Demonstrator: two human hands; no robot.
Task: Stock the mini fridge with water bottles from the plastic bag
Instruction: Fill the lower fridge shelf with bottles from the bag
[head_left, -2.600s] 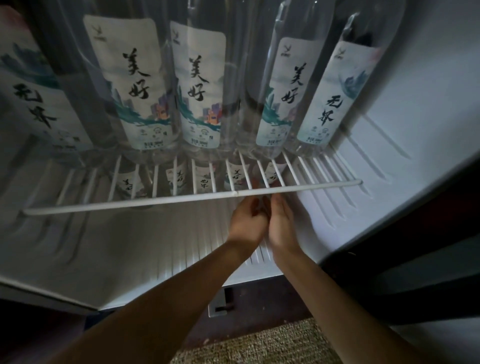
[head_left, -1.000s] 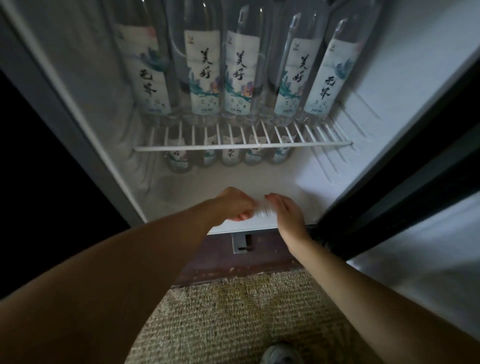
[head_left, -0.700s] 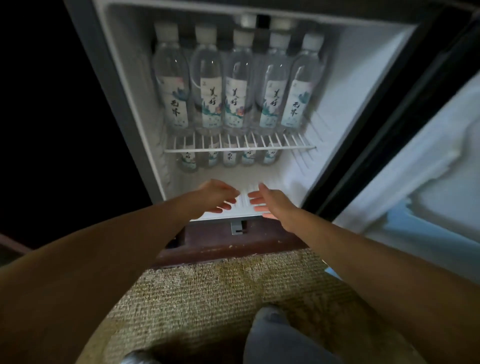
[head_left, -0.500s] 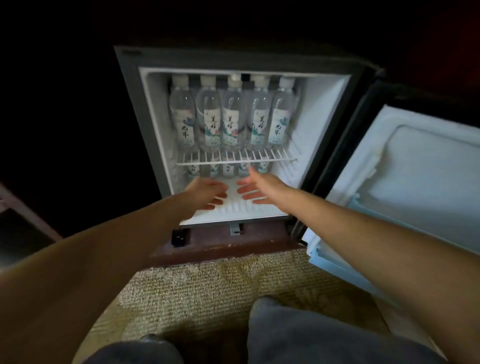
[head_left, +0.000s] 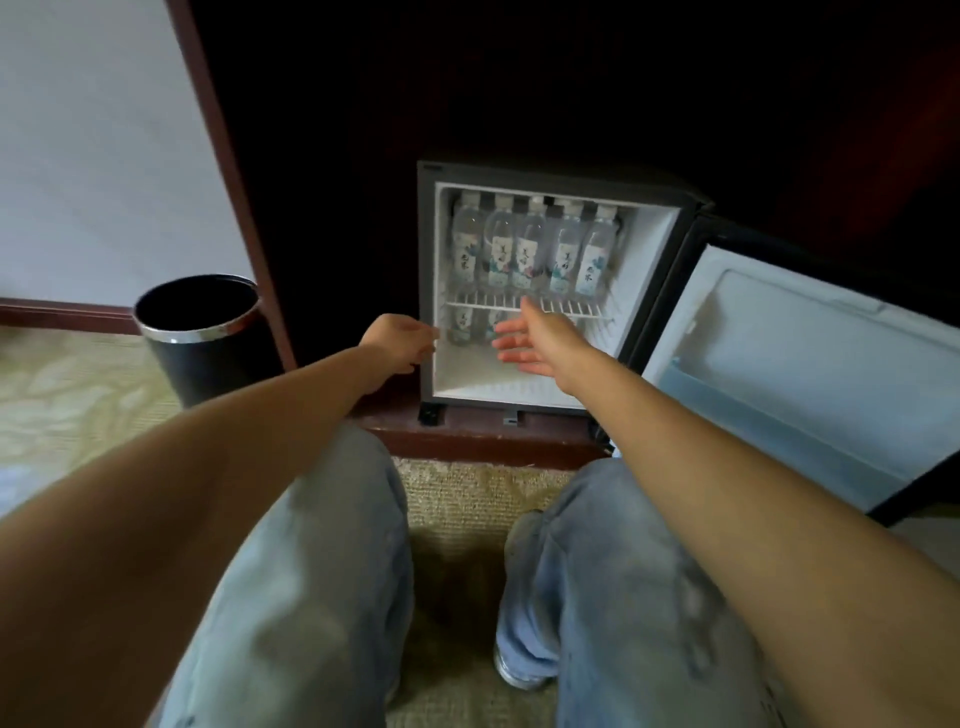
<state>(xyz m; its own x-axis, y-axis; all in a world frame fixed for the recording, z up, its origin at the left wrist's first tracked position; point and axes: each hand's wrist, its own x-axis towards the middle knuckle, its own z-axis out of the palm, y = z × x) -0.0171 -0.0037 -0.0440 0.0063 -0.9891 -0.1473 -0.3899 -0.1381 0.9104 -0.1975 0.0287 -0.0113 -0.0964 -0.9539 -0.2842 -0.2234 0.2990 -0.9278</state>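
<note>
**Open mini fridge: bottle count and hand status**

The mini fridge (head_left: 647, 270) stands open inside a dark wooden cabinet (head_left: 493, 447), with its door (head_left: 810, 374) swung out to my right; one white wire shelf (head_left: 571, 307) divides the interior into an upper and a lower compartment.

Upper compartment: five water bottles (head_left: 530, 254) stand upright in a front row on the shelf, white caps up and labels facing out; I cannot tell whether a second row stands behind them. Lower compartment: two lower bottles (head_left: 461, 325) show at the back left, beneath the shelf; the area to their right is covered by my right hand. The label print is too small to read.

Both of my hands are bare and held out in front of the fridge opening. My left hand (head_left: 400, 345) sits at the left edge of the fridge frame, back of the hand towards me, fingers loosely curled with nothing in them; I cannot tell whether the fingertips touch the frame. My right hand (head_left: 540, 340) is spread wide, palm turned left and fingers straight, in front of the lower compartment; it grips nothing.

One black bin (head_left: 202, 358) with a bright metal rim stands on the floor to the left of the cabinet. My two legs in pale jeans (head_left: 311, 571) fill the lower part of the view above a patterned carpet (head_left: 457, 499). One shoe (head_left: 511, 673) shows only in part below the right leg. The far corner of the door is cut off at the right edge.
</note>
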